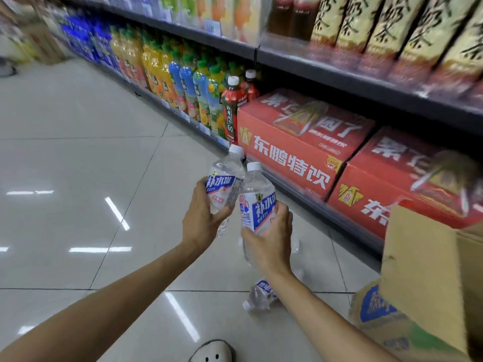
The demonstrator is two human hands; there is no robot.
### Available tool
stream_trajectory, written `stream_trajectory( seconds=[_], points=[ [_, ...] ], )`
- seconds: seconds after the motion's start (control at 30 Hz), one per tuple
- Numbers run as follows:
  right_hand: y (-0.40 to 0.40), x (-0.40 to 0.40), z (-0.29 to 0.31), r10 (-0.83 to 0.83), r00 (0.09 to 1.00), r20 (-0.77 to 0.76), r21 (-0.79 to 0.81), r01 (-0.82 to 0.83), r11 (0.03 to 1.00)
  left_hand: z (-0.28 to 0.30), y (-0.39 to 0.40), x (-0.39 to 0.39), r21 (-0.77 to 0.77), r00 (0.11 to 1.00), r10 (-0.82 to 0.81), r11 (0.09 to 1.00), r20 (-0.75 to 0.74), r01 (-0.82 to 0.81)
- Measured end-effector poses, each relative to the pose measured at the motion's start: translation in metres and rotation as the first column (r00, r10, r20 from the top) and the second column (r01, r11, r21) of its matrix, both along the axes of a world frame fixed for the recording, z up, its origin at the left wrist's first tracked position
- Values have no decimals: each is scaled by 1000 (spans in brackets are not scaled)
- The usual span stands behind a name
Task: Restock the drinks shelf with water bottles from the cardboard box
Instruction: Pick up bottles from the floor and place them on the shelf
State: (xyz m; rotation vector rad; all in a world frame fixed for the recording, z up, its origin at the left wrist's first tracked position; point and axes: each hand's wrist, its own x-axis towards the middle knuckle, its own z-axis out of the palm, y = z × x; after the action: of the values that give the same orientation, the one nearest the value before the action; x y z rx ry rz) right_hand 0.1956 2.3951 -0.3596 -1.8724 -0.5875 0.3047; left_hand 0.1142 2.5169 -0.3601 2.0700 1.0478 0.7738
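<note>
Head view, hands: our left hand (202, 218) is wrapped around the label of one water bottle (222, 189); our right hand (269, 241) is closed round the lower half of a second water bottle (257, 202); both are held cap-up and nearly touching, which we judge suits standing them on a shelf in one go
Head view, box: the cardboard box (423, 273) sits at our right with a flap raised, near enough to reach; its inside is not visible
Head view, floor: a third bottle (261, 293) lies on its side on the tiled floor (78, 165) below our right forearm, probably set loose for the next trip
Head view, shelf: the drinks shelf (313, 71) runs along the right; red cartons (295, 142) fill the bottom tier beside juice bottles (183, 82); we cannot see a water slot yet
Stage: mid-carry, we judge
</note>
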Motion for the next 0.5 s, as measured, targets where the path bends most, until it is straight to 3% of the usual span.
stream_trajectory(
  seconds=[0.3,0.5],
  points=[
    [-42,51,184,-67,974,217,208,21,978,198,-27,49,193,966,-154,975,206,114],
    [-103,98,292,-134,920,369,295,20,955,306,-75,97,308,889,-329,923,319,231]
  ],
)
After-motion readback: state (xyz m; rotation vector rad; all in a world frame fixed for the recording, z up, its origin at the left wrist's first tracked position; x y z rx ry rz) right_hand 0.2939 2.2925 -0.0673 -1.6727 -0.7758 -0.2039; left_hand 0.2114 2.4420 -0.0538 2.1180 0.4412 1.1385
